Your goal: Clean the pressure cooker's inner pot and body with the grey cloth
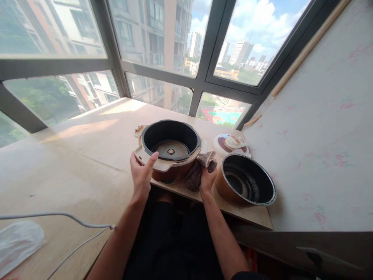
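An electric pressure cooker body (171,166) stands near the front edge of the wooden surface, its lid off and its dark inside showing a heating plate (171,149). My left hand (142,171) is closed on the cream rim at the cooker's left front, thumb on top. In my right hand (207,179) is a bunched brown cloth (194,177), held beside the cooker's right side. Part of the cloth hangs down against the cooker. Right of this hand the inner pot (247,181) sits tilted, with no food visible in it.
Behind the inner pot lies the cooker lid (231,144), close to the papered wall (320,128). Windows (163,46) enclose the far side. A grey cable (64,216) and a clear plastic bag (20,245) lie at the lower left of the wooden surface (72,171).
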`<act>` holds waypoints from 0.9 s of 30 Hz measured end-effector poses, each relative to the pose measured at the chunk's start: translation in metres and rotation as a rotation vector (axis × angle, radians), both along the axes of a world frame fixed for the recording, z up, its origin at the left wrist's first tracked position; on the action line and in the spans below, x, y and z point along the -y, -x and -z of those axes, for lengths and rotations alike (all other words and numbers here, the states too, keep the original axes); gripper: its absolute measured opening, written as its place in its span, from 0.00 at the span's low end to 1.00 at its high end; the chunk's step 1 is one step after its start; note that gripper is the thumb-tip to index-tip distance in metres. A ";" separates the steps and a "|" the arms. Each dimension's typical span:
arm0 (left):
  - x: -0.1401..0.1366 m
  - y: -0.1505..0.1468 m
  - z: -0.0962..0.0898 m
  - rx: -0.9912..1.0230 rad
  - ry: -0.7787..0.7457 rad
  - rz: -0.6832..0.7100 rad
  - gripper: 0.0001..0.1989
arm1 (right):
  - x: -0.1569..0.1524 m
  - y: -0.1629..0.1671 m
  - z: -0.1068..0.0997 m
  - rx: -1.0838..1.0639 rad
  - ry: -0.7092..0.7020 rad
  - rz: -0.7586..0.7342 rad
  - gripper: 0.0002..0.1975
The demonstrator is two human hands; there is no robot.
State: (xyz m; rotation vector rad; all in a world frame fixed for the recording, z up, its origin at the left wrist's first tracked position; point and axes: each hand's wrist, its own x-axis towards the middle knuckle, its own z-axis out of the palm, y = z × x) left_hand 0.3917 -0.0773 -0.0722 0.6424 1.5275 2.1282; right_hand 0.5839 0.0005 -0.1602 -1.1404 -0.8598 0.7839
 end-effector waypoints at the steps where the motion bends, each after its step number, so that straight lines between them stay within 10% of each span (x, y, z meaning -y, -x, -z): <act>1: -0.004 -0.003 -0.001 -0.015 -0.011 -0.001 0.32 | -0.009 -0.004 -0.006 -0.040 0.022 -0.034 0.23; 27: -0.036 0.027 -0.012 0.077 0.059 -0.047 0.31 | 0.010 0.010 -0.012 -0.245 -0.053 -0.105 0.22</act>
